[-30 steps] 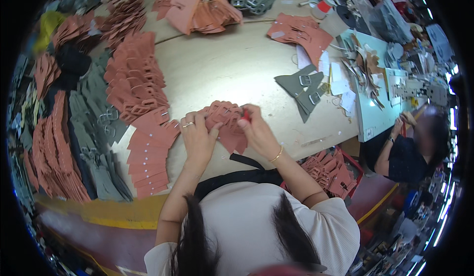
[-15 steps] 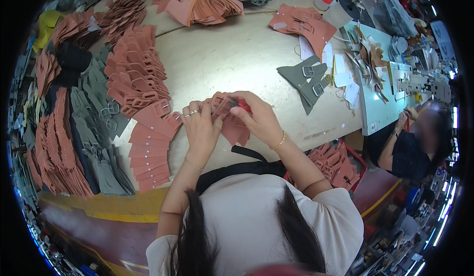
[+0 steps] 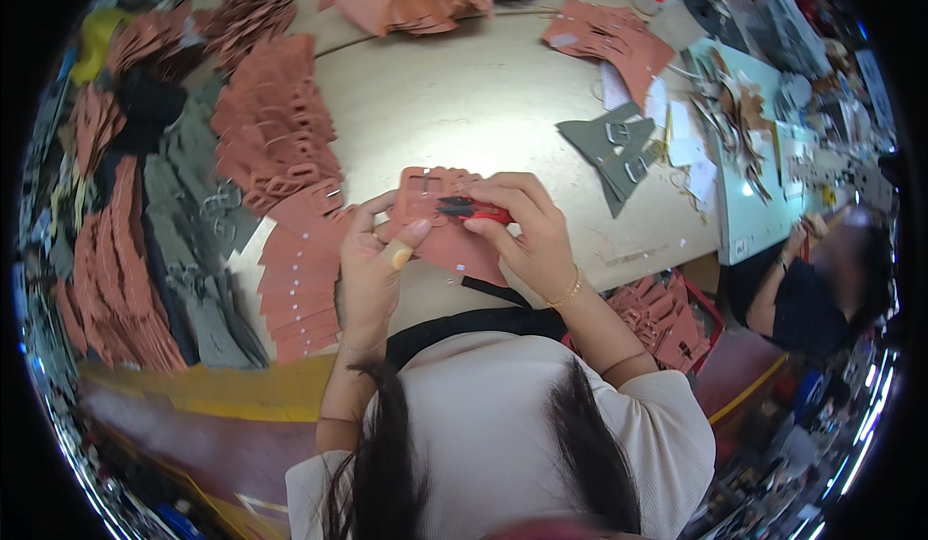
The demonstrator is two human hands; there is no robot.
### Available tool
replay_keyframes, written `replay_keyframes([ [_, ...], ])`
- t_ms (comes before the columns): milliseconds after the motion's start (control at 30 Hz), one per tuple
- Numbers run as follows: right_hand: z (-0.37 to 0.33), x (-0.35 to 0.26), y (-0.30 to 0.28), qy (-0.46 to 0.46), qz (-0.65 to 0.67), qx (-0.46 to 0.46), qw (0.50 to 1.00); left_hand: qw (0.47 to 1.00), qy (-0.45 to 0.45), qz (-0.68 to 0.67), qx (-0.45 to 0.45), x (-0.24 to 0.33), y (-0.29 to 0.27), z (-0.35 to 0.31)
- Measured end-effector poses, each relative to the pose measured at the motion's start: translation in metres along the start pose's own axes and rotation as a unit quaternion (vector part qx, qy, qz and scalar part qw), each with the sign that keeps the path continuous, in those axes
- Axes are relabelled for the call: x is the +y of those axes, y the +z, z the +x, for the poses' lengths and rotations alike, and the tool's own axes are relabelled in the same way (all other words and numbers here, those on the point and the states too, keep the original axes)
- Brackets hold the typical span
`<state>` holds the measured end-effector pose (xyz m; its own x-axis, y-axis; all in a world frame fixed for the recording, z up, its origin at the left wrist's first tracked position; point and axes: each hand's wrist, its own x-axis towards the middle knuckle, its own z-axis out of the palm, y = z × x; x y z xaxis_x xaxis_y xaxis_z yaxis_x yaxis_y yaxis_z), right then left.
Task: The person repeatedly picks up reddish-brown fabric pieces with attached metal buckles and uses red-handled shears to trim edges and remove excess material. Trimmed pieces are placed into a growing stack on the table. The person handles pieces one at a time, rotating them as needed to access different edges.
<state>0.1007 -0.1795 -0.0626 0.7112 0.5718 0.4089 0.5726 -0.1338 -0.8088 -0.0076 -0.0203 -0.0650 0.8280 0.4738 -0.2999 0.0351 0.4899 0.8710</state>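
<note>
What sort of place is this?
Probably a leather workshop: stacked flat salmon leather-like pieces, pointed grey-green leather-like pieces with silver metal buckles, and apparently a white sewing machine.

Coral pieces [image 3: 300, 284] on pale table [image 3: 435, 81]

No wording or number can be read; the small white label [image 3: 741, 247] on the edge of the pale green table [image 3: 737, 213] is too tiny to make out.

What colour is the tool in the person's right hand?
The tool in the right hand is red with a dark tip, best seen in the head view.
</note>
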Motion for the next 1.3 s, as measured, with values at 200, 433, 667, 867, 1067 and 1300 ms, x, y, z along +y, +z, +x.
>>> replay_keyframes([
  [200, 0.002, -0.008, 0.007, -0.058, -0.064, -0.006, 0.996, 0.995, 0.063, 0.076, 0.01, 0.012, 0.005, -0.014],
  [433, 0.003, -0.012, 0.011, -0.07, -0.054, 0.019, 0.996, 0.99, 0.088, 0.11, 0.016, 0.015, 0.005, -0.022],
  [667, 0.003, -0.015, 0.01, -0.069, -0.061, 0.02, 0.995, 0.989, 0.106, 0.104, -0.004, 0.014, 0.003, -0.022],
  [867, 0.003, -0.016, 0.011, -0.073, -0.063, 0.023, 0.995, 0.99, 0.119, 0.082, -0.01, 0.012, 0.005, -0.025],
  [1067, 0.002, -0.013, 0.013, -0.088, -0.067, 0.014, 0.994, 0.988, 0.103, 0.113, -0.029, 0.011, 0.002, -0.026],
  [1300, 0.008, -0.016, 0.015, 0.046, 0.122, 0.032, 0.991, 0.998, 0.064, -0.011, -0.004, 0.006, 0.002, -0.022],
])
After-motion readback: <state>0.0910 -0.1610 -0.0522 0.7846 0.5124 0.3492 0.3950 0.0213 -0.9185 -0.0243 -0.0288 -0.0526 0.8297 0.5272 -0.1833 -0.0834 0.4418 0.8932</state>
